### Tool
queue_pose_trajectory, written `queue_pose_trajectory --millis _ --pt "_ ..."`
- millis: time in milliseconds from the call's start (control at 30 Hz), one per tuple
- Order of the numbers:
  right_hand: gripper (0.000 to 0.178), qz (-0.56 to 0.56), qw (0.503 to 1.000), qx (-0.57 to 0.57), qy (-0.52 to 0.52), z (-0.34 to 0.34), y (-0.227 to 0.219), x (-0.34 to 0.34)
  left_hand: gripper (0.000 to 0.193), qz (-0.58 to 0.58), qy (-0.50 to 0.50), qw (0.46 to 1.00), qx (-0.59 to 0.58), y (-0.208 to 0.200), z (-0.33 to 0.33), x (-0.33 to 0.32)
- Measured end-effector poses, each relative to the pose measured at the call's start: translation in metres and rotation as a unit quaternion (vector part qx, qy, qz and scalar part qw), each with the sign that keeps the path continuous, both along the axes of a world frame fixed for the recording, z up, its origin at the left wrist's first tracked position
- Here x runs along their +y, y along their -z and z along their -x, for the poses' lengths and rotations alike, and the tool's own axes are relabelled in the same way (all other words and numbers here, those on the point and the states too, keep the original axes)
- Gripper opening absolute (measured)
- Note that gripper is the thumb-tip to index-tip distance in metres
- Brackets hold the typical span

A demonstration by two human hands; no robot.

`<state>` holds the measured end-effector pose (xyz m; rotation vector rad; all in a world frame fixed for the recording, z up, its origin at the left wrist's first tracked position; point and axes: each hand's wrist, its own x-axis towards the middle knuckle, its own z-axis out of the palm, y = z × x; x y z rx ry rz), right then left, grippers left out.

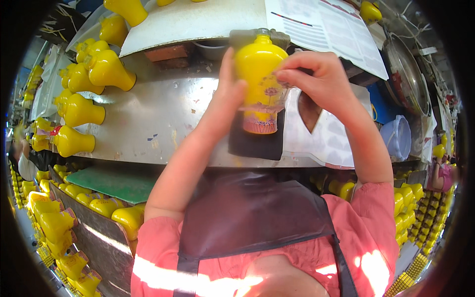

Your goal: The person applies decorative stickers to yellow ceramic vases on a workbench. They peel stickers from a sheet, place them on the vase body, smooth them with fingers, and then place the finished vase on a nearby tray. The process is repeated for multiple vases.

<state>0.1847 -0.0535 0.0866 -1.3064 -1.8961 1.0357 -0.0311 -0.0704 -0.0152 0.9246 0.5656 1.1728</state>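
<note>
Metal-topped table [163, 119], viewed from where I stand: printed white sheet [321, 39] at far right, yellow vases [111, 71] lying along the left end. One yellow vase [262, 62] centred over dark cloth [255, 147], neck pointing away from the person. Left hand [225, 99] along its left side; cannot tell whether that grip is clamped. Right hand [319, 81]: thumb and fingertip together on the edge of flowered film [270, 92].

The held vase [260, 60] looks smooth and glossy, the scuffed worktop [166, 106] like shiny metal, the printed sheet [324, 37] like paper, the apron [252, 213] slick, the shirt [367, 210] matt cloth.
</note>
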Motion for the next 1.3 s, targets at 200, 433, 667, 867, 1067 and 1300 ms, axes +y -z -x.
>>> queue_pose_trajectory --millis 200,433,667,867,1067,1300 --pt "0.013 -0.098 0.991 -0.09 0.01 0.013 0.011 0.019 0.098 -0.136 -0.15 0.925 0.323 0.017 -0.014 0.004" --pt "0.021 -0.053 0.989 -0.074 0.118 0.016 0.01 0.052 0.09 -0.15 -0.172 0.929 0.29 0.035 -0.023 -0.003" --pt "0.025 -0.289 0.951 -0.093 0.052 0.009 0.024 0.015 0.089 -0.266 -0.186 0.86 0.393 0.023 -0.004 0.002" --pt "0.04 -0.368 0.912 -0.18 0.024 0.01 0.053 0.018 0.093 -0.287 -0.171 0.811 0.481 0.022 -0.015 0.008" --pt "0.044 -0.211 0.963 -0.164 0.025 -0.004 0.048 0.021 0.093 -0.247 -0.155 0.871 0.395 0.029 -0.011 0.007" --pt "0.087 0.078 0.993 -0.013 0.087 -0.011 0.068 -0.013 0.081 -0.363 -0.178 0.817 0.411 0.02 0.006 0.017"
